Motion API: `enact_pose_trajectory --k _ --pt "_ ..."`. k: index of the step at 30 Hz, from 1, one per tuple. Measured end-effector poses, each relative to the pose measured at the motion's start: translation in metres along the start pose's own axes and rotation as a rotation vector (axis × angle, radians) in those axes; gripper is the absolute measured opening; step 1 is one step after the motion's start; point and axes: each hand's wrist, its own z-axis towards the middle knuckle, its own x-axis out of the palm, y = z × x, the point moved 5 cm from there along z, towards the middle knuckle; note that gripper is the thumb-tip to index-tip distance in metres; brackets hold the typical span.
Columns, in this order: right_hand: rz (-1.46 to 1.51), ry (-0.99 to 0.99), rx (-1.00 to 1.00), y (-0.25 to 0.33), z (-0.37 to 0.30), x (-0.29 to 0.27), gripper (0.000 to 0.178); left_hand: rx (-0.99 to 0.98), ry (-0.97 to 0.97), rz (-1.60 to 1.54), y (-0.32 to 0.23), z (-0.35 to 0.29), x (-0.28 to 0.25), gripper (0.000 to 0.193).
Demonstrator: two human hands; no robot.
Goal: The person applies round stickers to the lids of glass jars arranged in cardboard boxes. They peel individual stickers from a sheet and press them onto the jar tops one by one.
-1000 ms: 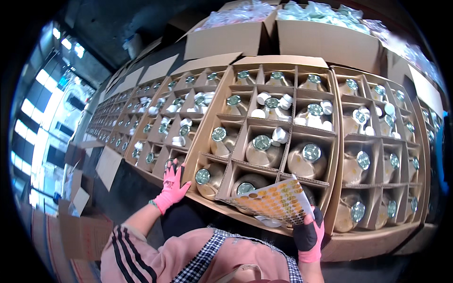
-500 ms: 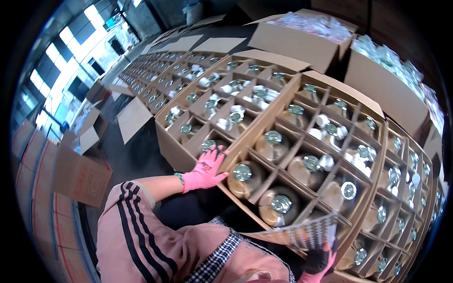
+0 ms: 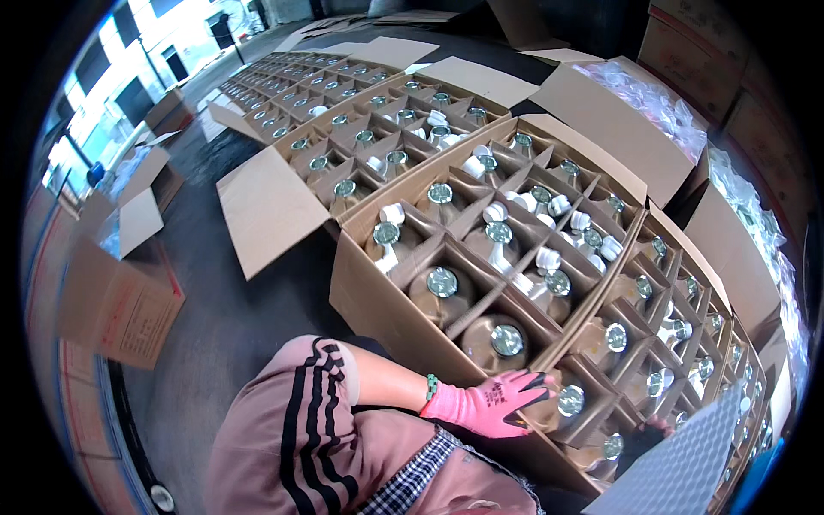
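My left hand (image 3: 491,403), in a pink glove with dark fingertips, rests on the near rim of an open cardboard box (image 3: 412,330). Its fingers are spread and lie over the corner where two boxes meet, beside a glass bottle (image 3: 570,401). My right hand (image 3: 642,445), its glove black on the palm, is at the lower right. It holds a light grey sheet with a dotted pattern (image 3: 687,459), which hides much of this hand. Cardboard dividers part the box into cells with wide clear bottles (image 3: 442,283) in them. White caps (image 3: 547,259) lie among several bottles.
More open boxes of bottles (image 3: 330,86) run to the far left. Large cartons (image 3: 622,129) filled with clear plastic stand at the back right. An open flap (image 3: 275,210) sticks out over the dark floor (image 3: 245,318). Cartons (image 3: 124,305) stand at left.
My view and body have shifted right along the boxes. My left hand has moved from one box corner to another. The sheet in my right hand has swung out to the right.
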Motion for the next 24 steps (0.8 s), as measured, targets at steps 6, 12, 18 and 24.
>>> enact_pose_trajectory --k 6,12,18,24 --pt "-0.025 -0.033 0.036 -0.113 -0.010 0.029 0.035 0.106 -0.284 -0.007 0.076 -0.025 -0.227 0.036" --pt "-0.304 -0.514 0.280 -0.193 0.014 0.105 0.026 -0.693 -0.420 0.735 0.236 -0.176 -0.327 0.048" --pt "-0.682 -0.604 0.448 -0.198 0.025 0.151 0.024 -0.617 -0.308 0.738 0.259 -0.187 -0.311 0.042" --pt "-0.623 -0.642 0.477 -0.199 0.024 0.138 0.025 -0.348 -0.506 0.671 0.279 -0.187 -0.314 0.027"
